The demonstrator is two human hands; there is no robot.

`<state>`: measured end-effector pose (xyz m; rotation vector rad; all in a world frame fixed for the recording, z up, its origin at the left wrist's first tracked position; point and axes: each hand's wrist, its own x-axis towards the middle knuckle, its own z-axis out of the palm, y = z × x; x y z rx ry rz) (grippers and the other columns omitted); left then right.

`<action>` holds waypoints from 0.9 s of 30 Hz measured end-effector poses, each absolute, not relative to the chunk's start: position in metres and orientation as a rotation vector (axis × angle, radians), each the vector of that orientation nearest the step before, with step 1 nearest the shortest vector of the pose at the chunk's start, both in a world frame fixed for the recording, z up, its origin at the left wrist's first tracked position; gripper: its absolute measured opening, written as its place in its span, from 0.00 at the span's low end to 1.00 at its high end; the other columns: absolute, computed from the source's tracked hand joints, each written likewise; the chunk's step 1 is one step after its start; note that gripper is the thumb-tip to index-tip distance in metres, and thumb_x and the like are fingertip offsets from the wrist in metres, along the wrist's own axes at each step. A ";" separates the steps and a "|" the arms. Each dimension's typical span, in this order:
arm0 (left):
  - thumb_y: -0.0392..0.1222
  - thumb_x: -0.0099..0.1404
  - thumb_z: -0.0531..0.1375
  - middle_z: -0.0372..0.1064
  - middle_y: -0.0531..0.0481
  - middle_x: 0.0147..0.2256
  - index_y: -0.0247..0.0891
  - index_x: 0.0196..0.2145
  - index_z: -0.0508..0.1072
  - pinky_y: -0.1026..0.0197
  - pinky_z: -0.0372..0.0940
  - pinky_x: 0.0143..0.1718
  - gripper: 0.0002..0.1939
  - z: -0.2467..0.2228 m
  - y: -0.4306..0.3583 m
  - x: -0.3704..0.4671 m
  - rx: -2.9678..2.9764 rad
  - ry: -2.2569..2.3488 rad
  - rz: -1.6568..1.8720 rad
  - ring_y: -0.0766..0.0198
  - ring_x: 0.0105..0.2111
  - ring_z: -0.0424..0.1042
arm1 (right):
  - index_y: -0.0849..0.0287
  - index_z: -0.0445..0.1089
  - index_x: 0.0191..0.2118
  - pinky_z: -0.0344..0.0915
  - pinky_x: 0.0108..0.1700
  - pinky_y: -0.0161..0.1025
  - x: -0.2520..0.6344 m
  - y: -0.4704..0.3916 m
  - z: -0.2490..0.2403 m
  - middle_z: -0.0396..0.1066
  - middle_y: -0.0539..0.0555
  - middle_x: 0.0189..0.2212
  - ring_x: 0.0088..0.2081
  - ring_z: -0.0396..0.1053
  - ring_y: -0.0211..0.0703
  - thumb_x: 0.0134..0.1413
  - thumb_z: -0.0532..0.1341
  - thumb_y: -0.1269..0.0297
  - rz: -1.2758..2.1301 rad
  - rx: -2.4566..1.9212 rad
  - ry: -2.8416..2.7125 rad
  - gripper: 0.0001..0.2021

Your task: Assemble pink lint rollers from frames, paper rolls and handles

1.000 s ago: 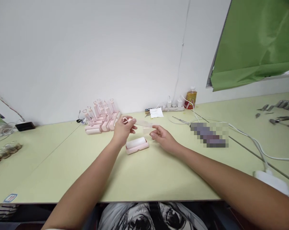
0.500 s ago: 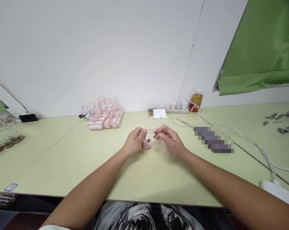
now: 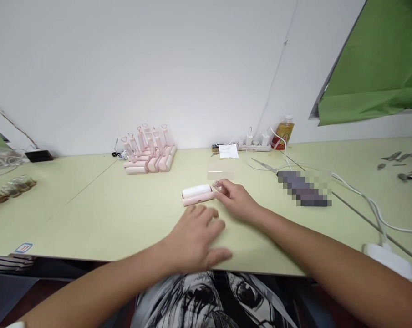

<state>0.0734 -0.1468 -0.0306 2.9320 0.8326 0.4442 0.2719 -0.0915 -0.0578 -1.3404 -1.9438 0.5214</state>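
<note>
A small pink lint roller (image 3: 198,198) with a white roll (image 3: 196,191) lies on the table ahead of me. My right hand (image 3: 236,200) is closed at its right end, fingers pinching a clear pinkish handle (image 3: 219,186) with a rounded ring at the tip. Whether that handle is joined to the roller I cannot tell. My left hand (image 3: 200,239) is over the table nearer to me, palm down, fingers spread and slightly blurred, holding nothing. Beyond the roller, a clear plastic cover (image 3: 221,175) lies flat.
Several pink rollers (image 3: 149,159) with upright handles stand by the wall at left. Behind are a white paper (image 3: 228,151), a power strip (image 3: 253,147) and a drink bottle (image 3: 282,133). To the right lie tweezers (image 3: 263,164), a pixelated dark object (image 3: 304,189) and white cables (image 3: 366,196).
The roller that my left hand held now lies on the table. My left hand has opened and drawn back toward me. My right hand has shifted slightly left with the handle.
</note>
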 end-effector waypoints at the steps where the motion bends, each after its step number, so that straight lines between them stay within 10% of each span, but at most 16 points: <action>1: 0.57 0.65 0.52 0.64 0.42 0.42 0.38 0.40 0.67 0.50 0.58 0.44 0.19 -0.038 -0.156 0.068 2.953 0.844 0.372 0.54 0.41 0.61 | 0.56 0.64 0.37 0.53 0.28 0.34 0.272 -0.091 -0.058 0.61 0.44 0.22 0.24 0.59 0.37 0.57 0.56 0.60 0.518 -1.353 -1.932 0.06; 8: 0.37 0.63 0.53 0.61 0.45 0.40 0.38 0.39 0.63 0.56 0.61 0.42 0.06 -0.066 -0.139 0.051 2.744 0.936 0.416 0.58 0.40 0.60 | 0.56 0.65 0.37 0.52 0.28 0.34 0.269 -0.094 -0.058 0.60 0.44 0.22 0.25 0.58 0.37 0.56 0.56 0.61 0.583 -1.288 -1.974 0.06; 15: 0.42 0.62 0.57 0.64 0.45 0.43 0.40 0.48 0.65 0.56 0.60 0.45 0.17 -0.018 -0.124 0.017 2.757 0.806 0.240 0.56 0.43 0.64 | 0.57 0.66 0.39 0.52 0.29 0.34 0.272 -0.094 -0.057 0.60 0.45 0.23 0.26 0.57 0.37 0.57 0.57 0.59 0.641 -1.284 -2.027 0.08; 27: 0.47 0.69 0.47 0.69 0.47 0.30 0.38 0.32 0.69 0.61 0.52 0.27 0.16 -0.009 -0.092 0.034 2.662 1.152 0.240 0.61 0.26 0.65 | 0.58 0.66 0.37 0.51 0.27 0.33 0.278 -0.100 -0.046 0.58 0.45 0.23 0.25 0.55 0.35 0.58 0.57 0.56 0.774 -1.091 -2.291 0.10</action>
